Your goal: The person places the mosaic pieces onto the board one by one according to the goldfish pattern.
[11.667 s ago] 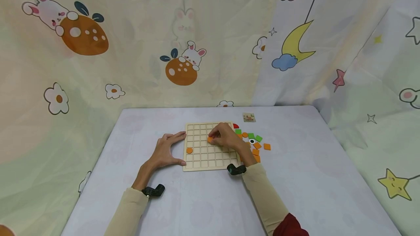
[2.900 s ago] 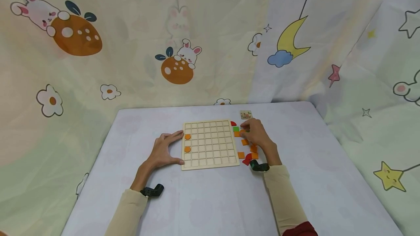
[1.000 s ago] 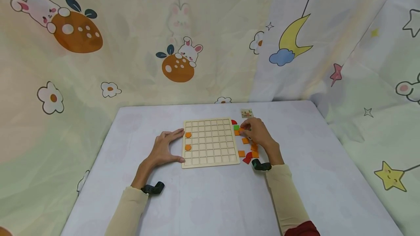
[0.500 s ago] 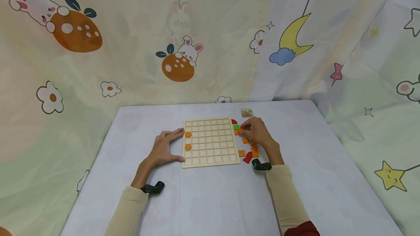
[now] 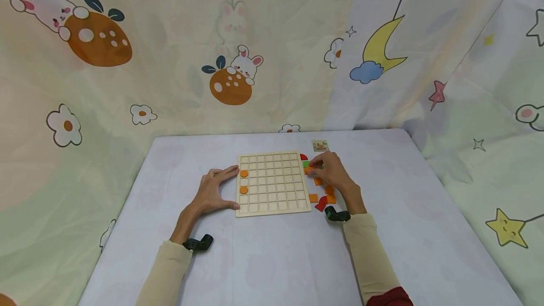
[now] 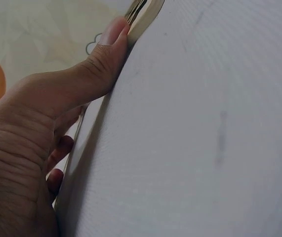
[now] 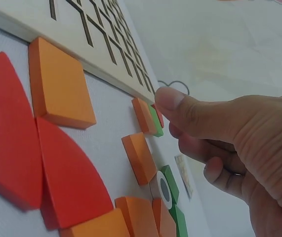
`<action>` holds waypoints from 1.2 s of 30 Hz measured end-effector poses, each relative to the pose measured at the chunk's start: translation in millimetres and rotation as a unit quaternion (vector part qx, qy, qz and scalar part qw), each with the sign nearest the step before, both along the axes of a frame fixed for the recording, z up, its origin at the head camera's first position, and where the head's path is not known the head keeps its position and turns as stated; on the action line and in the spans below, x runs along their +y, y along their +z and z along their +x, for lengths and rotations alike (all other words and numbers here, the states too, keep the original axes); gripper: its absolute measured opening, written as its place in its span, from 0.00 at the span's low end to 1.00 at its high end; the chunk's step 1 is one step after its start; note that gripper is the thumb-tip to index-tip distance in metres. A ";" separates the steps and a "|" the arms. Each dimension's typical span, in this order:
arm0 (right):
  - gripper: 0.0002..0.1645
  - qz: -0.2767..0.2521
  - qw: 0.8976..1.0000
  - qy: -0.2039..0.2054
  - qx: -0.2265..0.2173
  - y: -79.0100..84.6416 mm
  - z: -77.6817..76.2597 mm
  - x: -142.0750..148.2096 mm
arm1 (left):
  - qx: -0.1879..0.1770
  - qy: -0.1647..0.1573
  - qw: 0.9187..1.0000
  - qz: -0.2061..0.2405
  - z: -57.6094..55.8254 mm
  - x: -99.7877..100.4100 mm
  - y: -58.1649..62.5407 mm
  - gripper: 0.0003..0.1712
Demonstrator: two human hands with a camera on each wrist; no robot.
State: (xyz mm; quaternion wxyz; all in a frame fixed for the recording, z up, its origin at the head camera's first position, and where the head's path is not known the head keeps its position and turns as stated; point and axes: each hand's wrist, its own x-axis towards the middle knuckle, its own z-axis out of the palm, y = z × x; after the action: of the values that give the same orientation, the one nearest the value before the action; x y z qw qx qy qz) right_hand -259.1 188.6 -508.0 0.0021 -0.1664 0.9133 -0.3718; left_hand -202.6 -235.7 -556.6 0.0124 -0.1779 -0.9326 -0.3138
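A pale wooden grid board [image 5: 274, 207] lies on the table, two orange round pieces [image 5: 244, 190] on its left column. My left hand [image 5: 211, 192] rests against the board's left edge, thumb and fingers spread along it; the left wrist view shows the thumb touching its corner. My right hand [image 5: 333, 170] is over the loose pieces right of the board, fingers bent, thumb and index fingertips close together. Whether a piece is between them is hidden. Near those fingertips in the right wrist view are an orange square piece [image 7: 141, 116] and a green piece [image 7: 156, 121].
Red curved pieces [image 7: 74, 177], an orange square [image 7: 60, 84], an eye-marked round piece [image 7: 164, 190] and dark green pieces [image 7: 170, 181] lie right of the board. A small patterned card [image 5: 320, 145] is behind them. A printed cloth backdrop [image 5: 289, 84] hangs beyond the table.
A second orange round was placed on the board's left column after the earliest frame. My right hand went to the loose pieces and has just shifted slightly left. The left hand stays put.
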 end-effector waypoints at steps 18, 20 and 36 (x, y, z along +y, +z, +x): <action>0.10 -0.002 0.999 0.024 0.022 -2.0 1.8 -6.4 | 0.001 0.002 1.000 -0.001 1.7 1.5 -0.1 0.70; 0.10 -0.002 0.999 0.025 0.022 -1.6 2.0 -7.3 | 0.001 0.002 1.000 0.001 1.7 1.7 0.6 0.70; 0.11 -0.021 0.999 0.046 -0.011 2.9 5.4 -20.2 | 0.005 0.003 1.000 0.003 2.1 1.1 -0.2 0.70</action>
State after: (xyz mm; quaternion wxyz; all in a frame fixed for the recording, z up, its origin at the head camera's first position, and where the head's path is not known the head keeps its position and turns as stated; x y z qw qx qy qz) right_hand -253.8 168.4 -505.1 0.0253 -0.2038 0.8965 -0.3925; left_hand -200.5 -234.6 -556.8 0.0191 -0.1766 -0.9321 -0.3156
